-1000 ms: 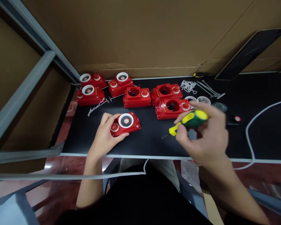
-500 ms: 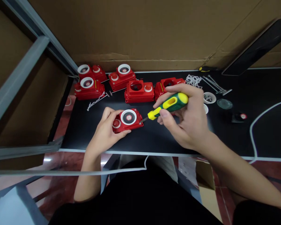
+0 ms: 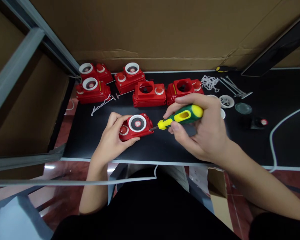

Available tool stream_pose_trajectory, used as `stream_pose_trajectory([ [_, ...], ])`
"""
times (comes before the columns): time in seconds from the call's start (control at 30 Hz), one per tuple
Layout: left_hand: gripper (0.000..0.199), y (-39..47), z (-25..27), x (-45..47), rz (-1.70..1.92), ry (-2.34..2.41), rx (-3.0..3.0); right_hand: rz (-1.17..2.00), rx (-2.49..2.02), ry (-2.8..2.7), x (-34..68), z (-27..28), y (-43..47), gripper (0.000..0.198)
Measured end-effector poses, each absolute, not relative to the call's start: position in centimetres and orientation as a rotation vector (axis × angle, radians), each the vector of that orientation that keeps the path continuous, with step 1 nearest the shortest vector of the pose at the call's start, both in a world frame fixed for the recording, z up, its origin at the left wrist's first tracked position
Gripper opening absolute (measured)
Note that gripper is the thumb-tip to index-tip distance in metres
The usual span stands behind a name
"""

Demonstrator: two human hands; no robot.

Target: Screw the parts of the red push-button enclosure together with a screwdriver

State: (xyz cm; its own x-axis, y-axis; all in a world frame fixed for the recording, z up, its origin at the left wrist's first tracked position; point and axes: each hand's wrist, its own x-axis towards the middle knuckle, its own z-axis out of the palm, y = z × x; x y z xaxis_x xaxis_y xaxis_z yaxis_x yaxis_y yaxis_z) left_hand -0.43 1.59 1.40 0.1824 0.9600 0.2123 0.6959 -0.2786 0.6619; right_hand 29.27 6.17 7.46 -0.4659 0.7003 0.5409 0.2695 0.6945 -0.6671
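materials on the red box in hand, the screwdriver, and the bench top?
Red box: looks like moulded plastic, glossy, with soft highlights on rounded edges; white ring probably plastic too.
Screwdriver: green and yellow handle, likely plastic with a rubbery grip; thin shaft looks metal, too small to be sure.
Bench top: matte black, no glare, possibly a rubber or anti-static mat; pale edge strip.

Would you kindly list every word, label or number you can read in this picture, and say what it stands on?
No text reads clearly.
Red box held by the left hand: a round red-and-white mark in its white-ringed disc, too small to read.
Screwdriver in the right hand: no visible lettering.
Red boxes at the back: similar disc marks, blurred.
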Motion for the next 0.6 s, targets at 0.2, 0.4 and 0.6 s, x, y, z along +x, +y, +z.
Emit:
stream_pose_trajectory([
  [0.2, 0.066, 1.5, 1.3, -0.5, 0.824, 1.580, 2.028, 0.686, -0.774, -2.009, 29.2, 7.4, 6.0, 0.044],
  [0.4, 0.066, 1.7, 1.2, -0.6, 0.837, 1.585, 2.037, 0.634, -0.777, -2.189, 29.2, 9.0, 6.1, 0.041],
  [0.6, 0.063, 1.7, 1.3, -0.4, 0.855, 1.554, 2.030, 0.658, -0.678, -2.297, 28.0, 10.7, 7.1, 0.018],
])
